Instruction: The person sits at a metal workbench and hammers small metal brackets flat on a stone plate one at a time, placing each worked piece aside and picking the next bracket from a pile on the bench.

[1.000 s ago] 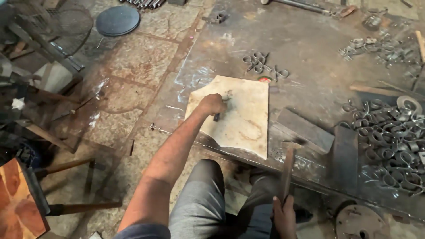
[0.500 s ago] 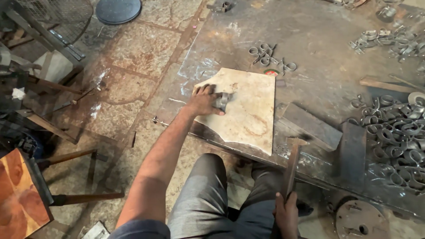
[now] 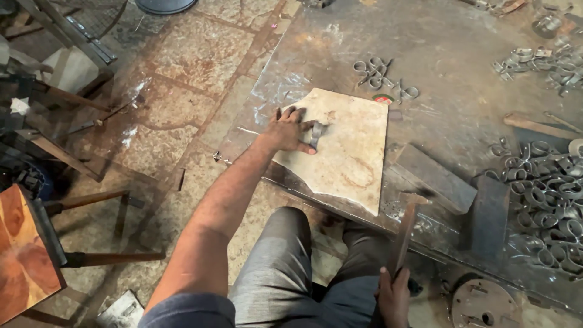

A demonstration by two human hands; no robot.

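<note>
- The desk is a broad, dark, scuffed metal sheet lying low over a stone floor; its near edge runs slantwise from the upper middle of the view down toward the lower right.
- A pale stone slab, roughly square with a chipped near edge, lies flat at the desk's near edge, one corner jutting toward the person's knees.
- A heap of bent metal rings crowds the desk's right edge; a smaller cluster sits beyond the slab's far corner, and more loose pieces lie toward the far right corner.
- Two dark steel blocks lie just right of the slab, near the front edge.
- A small round label, red and green, lies flat on the desk at the slab's far right corner; its print is too small to tell.
- The left hand is spread flat on the slab's left part, fingers fanned, thumb and forefinger pinning a small bent metal strip.
- That strip stands on the slab near its left edge, its long axis running from the near edge toward the far edge.
- The right hand, below the desk's front edge, is wrapped tight round a hammer, whose wooden handle points up and away, head just above the front edge.
</note>
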